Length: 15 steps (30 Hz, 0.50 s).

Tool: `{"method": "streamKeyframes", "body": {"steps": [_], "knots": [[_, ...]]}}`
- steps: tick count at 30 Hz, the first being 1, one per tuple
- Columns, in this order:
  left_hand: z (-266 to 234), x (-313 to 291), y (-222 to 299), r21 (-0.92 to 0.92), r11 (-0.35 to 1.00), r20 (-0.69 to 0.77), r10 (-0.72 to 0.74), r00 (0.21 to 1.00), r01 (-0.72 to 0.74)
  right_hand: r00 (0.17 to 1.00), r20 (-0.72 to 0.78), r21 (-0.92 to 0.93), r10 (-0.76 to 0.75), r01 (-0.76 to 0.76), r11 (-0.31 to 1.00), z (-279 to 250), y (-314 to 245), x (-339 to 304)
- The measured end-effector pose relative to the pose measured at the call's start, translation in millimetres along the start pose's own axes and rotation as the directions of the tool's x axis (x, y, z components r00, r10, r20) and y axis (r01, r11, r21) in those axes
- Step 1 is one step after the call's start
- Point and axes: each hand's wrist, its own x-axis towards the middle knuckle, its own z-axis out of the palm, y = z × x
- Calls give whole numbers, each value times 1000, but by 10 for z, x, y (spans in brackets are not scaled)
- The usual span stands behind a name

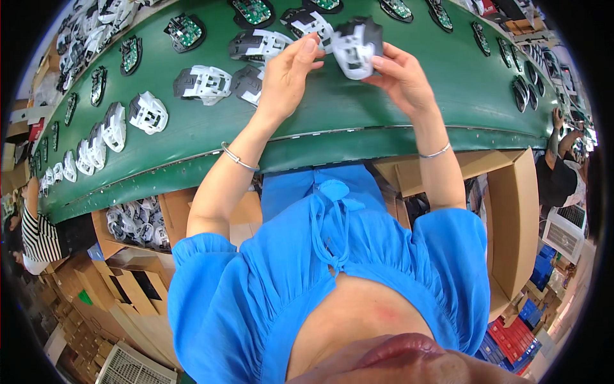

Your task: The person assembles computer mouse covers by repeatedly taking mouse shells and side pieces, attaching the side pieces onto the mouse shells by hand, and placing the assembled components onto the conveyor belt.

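My right hand pinches a black-and-white plastic mouse shell at its right edge, raised over the green work surface and slightly blurred. To its left my left hand is held up with its fingers partly curled and apart; no object shows in it. Close behind the left hand lie similar shells, one just beyond the wrist and another past the fingertips. A further shell is partly hidden by the left hand. Left of that rests a white-and-black shell.
Green circuit boards in black bases run along the far side of the green conveyor belt. Shells line its left part. Cardboard boxes stand below the near edge. Other people work at far left and far right.
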Motion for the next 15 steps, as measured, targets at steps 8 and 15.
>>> {"method": "streamKeyframes", "body": {"steps": [8, 15], "knots": [[-298, 292, 155, 449, 863, -180, 344, 922, -234, 532, -781, -545, -328, -324, 773, -1795, -472, -434], [170, 406, -32, 931, 133, 277, 343, 897, -339, 607, -588, -807, -535, -395, 438, -1490, -416, -419]]}}
